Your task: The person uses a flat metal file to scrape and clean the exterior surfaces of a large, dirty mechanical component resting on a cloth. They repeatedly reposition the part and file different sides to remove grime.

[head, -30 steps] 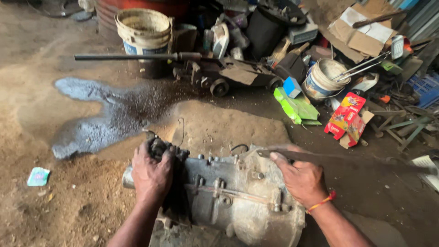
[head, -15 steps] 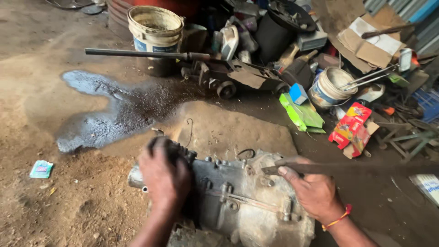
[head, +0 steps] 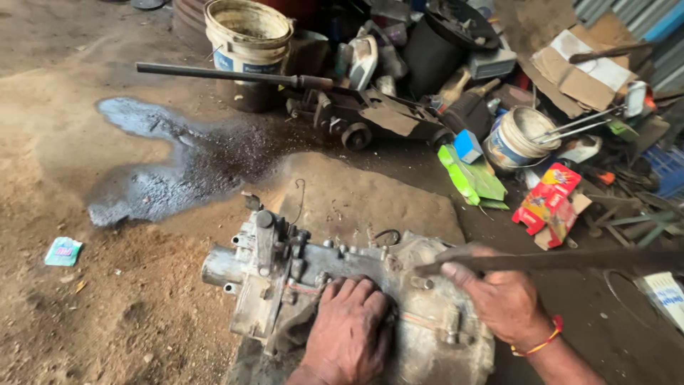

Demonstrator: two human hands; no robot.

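A grimy grey metal gearbox housing [head: 263, 274] lies on its side on the dirt floor at the bottom centre. My left hand [head: 347, 331] rests flat on its top, over a dirty rag [head: 292, 329] that shows beside the fingers. My right hand [head: 503, 296] sits at the housing's right end, closed around a long flat metal bar [head: 570, 260]. The bar's tip touches the housing near a bolt, and its far end runs off to the right.
A dark wet oil patch [head: 167, 160] spreads at the left. A floor jack [head: 342, 114] with a long handle lies behind. Buckets [head: 246, 32], a white pail [head: 514, 135], green, red and blue cartons [head: 545, 199] and scrap crowd the back right. A small wrapper [head: 63, 251] lies at the left.
My left hand has moved from the housing's left end to its middle, uncovering the left end. The right hand keeps hold of the bar. The view has shifted slightly.
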